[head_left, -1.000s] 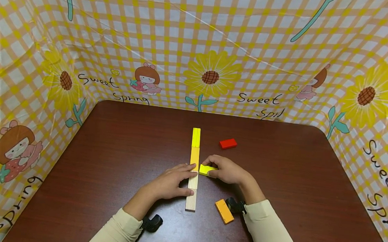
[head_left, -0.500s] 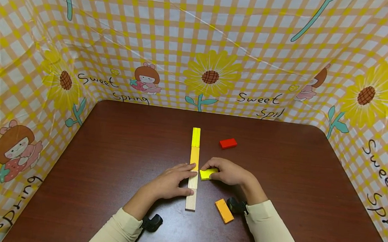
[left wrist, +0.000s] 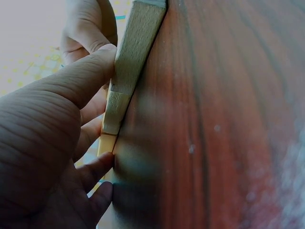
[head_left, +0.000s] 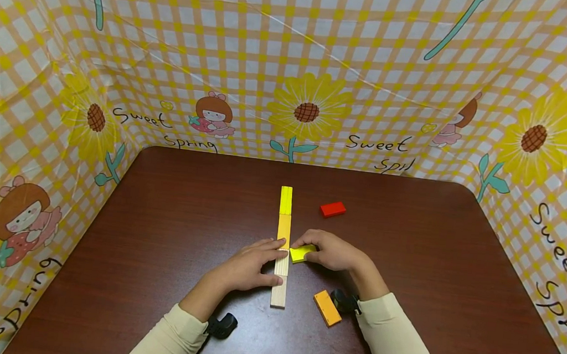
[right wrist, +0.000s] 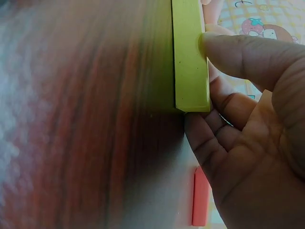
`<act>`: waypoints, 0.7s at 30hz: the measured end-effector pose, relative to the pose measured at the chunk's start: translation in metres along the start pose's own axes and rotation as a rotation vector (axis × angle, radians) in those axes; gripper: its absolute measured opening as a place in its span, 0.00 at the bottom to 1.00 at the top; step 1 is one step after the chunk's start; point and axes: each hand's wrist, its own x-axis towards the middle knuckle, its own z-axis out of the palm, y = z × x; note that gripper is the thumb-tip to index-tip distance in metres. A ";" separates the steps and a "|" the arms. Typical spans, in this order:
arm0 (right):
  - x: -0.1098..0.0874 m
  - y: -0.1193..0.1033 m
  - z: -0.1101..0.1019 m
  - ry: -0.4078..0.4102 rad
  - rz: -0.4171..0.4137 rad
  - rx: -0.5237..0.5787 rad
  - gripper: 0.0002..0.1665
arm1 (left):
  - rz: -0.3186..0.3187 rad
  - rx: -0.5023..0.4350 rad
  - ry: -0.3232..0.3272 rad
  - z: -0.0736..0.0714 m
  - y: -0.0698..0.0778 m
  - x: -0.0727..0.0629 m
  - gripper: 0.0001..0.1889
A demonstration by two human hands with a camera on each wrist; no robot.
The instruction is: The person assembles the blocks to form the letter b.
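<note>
A straight row of blocks runs away from me in the head view: a yellow block [head_left: 286, 200] at the far end, an orange-yellow block [head_left: 284, 228], then two plain wooden blocks [head_left: 278, 294] nearest me. My left hand [head_left: 244, 265] lies from the left across the row, straight fingers on its middle and thumb on the nearest wooden block. With thumb and fingers, my right hand [head_left: 335, 251] pinches another yellow block [head_left: 301, 254] flat on the table, right of the row. That block's left end is at the row's side, slightly angled; whether they touch I cannot tell.
A red block [head_left: 333, 209] lies at the far right of the row. Close to the right wrist's black camera [head_left: 343, 301] lies an orange block [head_left: 327, 308]. The dark brown table [head_left: 187, 191] is enclosed by a checked, flower-printed cloth [head_left: 254, 47].
My right hand has turned the yellow block slightly and drawn it nearer me, then slid it left up to the row. My left hand has stayed in place.
</note>
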 end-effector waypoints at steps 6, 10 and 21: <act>0.001 -0.002 0.001 0.008 0.019 0.022 0.17 | -0.001 0.003 -0.004 0.000 -0.001 0.000 0.32; 0.002 -0.002 0.002 0.010 0.027 0.029 0.17 | -0.002 0.010 -0.007 0.000 -0.002 0.000 0.32; 0.000 0.000 0.003 0.047 0.079 0.055 0.18 | -0.004 0.000 -0.009 0.000 -0.003 0.001 0.32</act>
